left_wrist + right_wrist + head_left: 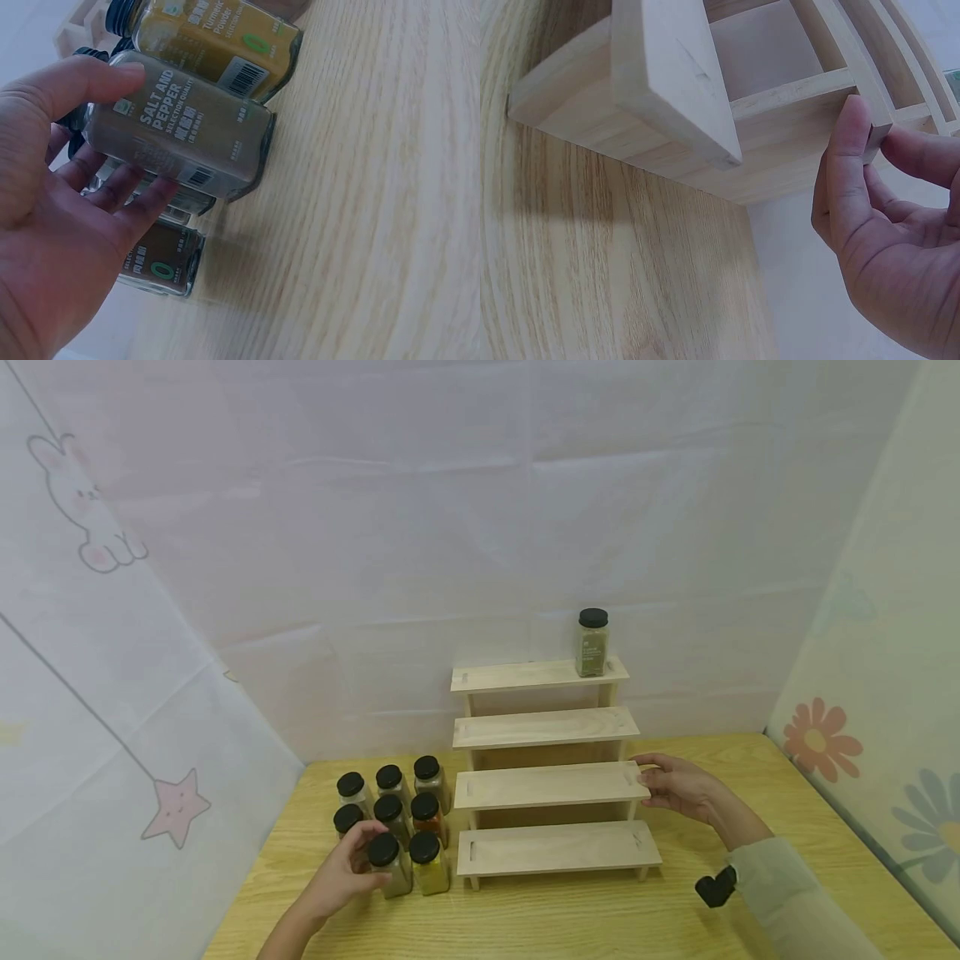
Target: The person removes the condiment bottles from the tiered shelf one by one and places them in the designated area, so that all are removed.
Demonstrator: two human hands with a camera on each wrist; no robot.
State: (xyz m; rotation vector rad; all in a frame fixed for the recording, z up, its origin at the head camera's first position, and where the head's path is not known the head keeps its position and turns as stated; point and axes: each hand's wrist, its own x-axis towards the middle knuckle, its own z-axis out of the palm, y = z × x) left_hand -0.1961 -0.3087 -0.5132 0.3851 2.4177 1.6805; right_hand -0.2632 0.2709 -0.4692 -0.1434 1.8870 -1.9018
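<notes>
My left hand (341,872) is around a square glass jar of salt and pepper (180,124) with a black lid, thumb on its near side and fingers on the other. This jar is at the front of a group of similar jars on the table. Next to it stands a yellow turmeric powder jar (429,864). My right hand (678,789) pinches the right end of a board (551,785), second from the bottom, on a four-step wooden rack (558,850). In the right wrist view the thumb and fingers (849,154) hold the board's corner.
One jar with greenish contents (592,647) stands on the rack's top step, toward the right. Behind the front jars are several more, including a red-filled one (426,814). A black device (716,887) sits at the right sleeve. Pale printed sheets (420,543) hang around the table (585,918).
</notes>
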